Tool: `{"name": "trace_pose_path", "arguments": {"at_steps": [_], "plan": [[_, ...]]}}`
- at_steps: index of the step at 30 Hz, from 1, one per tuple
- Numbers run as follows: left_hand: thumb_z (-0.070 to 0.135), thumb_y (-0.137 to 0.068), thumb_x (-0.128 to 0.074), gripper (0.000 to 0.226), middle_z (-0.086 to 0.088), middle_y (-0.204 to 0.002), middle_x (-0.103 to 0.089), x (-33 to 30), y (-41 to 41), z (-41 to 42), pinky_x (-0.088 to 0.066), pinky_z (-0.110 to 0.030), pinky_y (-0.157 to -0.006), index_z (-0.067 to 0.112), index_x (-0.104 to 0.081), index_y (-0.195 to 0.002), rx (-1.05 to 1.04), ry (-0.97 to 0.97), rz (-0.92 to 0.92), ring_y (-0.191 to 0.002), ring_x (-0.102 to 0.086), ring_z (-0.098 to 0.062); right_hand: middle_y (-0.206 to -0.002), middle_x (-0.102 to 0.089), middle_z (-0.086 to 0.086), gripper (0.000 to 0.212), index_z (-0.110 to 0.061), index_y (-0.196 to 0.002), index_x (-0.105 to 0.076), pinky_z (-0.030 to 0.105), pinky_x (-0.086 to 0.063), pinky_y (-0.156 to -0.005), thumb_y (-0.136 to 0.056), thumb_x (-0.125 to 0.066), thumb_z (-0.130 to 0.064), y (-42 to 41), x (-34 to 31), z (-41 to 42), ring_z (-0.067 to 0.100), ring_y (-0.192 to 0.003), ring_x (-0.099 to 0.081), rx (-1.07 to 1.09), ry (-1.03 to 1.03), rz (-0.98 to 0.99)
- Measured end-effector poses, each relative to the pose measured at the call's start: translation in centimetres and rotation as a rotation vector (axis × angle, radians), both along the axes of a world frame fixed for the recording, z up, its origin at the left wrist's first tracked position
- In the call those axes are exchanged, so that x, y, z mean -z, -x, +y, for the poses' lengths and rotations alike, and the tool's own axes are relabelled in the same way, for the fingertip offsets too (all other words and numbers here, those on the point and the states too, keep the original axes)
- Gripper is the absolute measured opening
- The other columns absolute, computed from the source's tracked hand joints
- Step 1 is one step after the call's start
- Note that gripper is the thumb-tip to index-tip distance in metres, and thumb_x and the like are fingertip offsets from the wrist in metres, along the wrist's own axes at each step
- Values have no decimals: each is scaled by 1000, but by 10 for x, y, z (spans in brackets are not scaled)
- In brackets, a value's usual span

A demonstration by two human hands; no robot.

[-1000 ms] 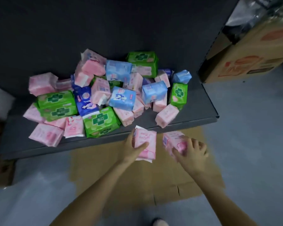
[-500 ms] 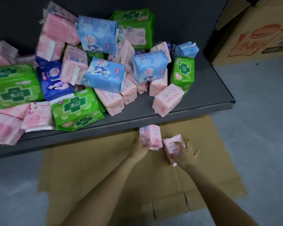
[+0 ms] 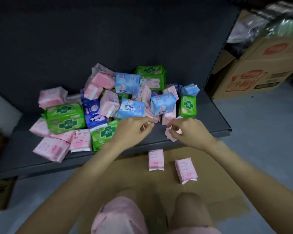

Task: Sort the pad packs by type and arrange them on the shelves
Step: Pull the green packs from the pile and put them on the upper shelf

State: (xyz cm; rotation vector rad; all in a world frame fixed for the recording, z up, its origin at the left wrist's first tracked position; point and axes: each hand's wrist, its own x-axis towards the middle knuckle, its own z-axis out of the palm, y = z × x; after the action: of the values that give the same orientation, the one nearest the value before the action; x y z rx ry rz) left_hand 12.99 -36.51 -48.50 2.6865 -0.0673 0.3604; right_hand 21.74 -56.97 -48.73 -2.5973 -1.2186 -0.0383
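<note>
Your left hand (image 3: 134, 129) is pinching a pink pack (image 3: 152, 118); your right hand (image 3: 188, 130) is curling round another pink pack (image 3: 170, 135) at the shelf's (image 3: 210, 115) near edge.

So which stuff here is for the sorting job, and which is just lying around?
For the job:
pile of packs
two pink packs on the flat cardboard
dark shelf
left hand
right hand, gripping a pink pack

Just lying about:
printed box
grey floor
</note>
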Motion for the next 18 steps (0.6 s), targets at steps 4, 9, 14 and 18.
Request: {"name": "trace_pose_path", "arguments": {"at_steps": [4, 9, 14, 18], "plan": [[38, -89, -49, 29, 12, -78, -70, -77, 15, 26, -49, -23, -59, 25, -73, -98, 24, 56, -287, -67, -63, -6, -101, -69, -2, 28, -21, -107, -67, 37, -52, -69, -89, -51, -34, 3, -83, 30, 22, -92, -64, -113, -179, -56], [29, -90, -54, 29, 11, -95, -70, -174, 27, 65, -51, -26, -84, 24, -65, -116, 98, 237, -415, -88, -65, -4, -109, -65, -5, 32, -20, -113, -64, 37, -53, -77, -87, -50, -31, 3, -177, 73, 20, -98, -60, -247, -401, -268], [18, -92, -55, 26, 8, -104, -65, -256, 36, 134, -44, -26, -92, 13, -65, -115, -5, -40, -758, -101, -58, -11, -105, -66, 0, 27, -13, -112, -65, 34, -47, -87, -90, -53, -22, -10, -267, 136, 23, -99, -55, -343, -643, -542], [15, -89, -59, 25, -3, -109, -65, -304, 29, 189, -38, -27, -98, 8, -66, -112, -132, -196, -928, -105, -55, -20, -107, -65, 5, 25, -8, -110, -66, 33, -44, -89, -89, -58, -17, -26, -315, 196, 26, -101, -53, -373, -795, -725]]}}
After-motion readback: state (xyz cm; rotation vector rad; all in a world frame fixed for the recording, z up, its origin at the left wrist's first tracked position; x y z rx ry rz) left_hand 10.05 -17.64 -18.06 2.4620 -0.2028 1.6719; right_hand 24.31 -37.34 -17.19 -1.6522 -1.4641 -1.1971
